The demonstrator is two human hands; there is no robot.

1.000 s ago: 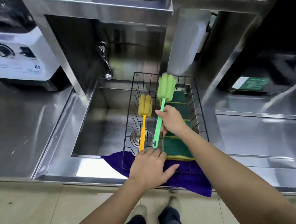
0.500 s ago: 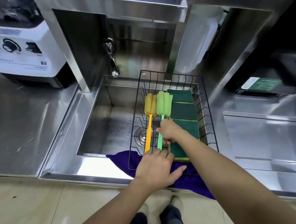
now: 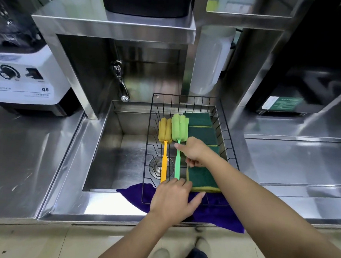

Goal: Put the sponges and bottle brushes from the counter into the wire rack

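Observation:
A black wire rack (image 3: 187, 96) sits across the right part of the sink. Inside it lie a yellow bottle brush (image 3: 164, 164) and a green bottle brush (image 3: 179, 127), side by side with their foam heads to the back. Several green-and-yellow sponges (image 3: 198, 119) lie in a row along the rack's right side, the nearest sponge (image 3: 201, 178) at the front. My right hand (image 3: 196, 152) hovers over the rack, its index fingertip touching the green handle and the other fingers loosely curled. My left hand (image 3: 171, 200) rests flat on the rack's front edge by the handle ends.
A purple cloth (image 3: 220, 217) lies under the rack's front on the counter edge. The steel sink (image 3: 124, 156) has a faucet (image 3: 120, 84) at the back. A white blender base (image 3: 23, 80) stands at the left, a white jug (image 3: 209, 59) behind the rack.
My right hand lowered the green brush from upright to lying next to the yellow one, then loosened its grip on the handle. My left hand stayed on the rack's front edge.

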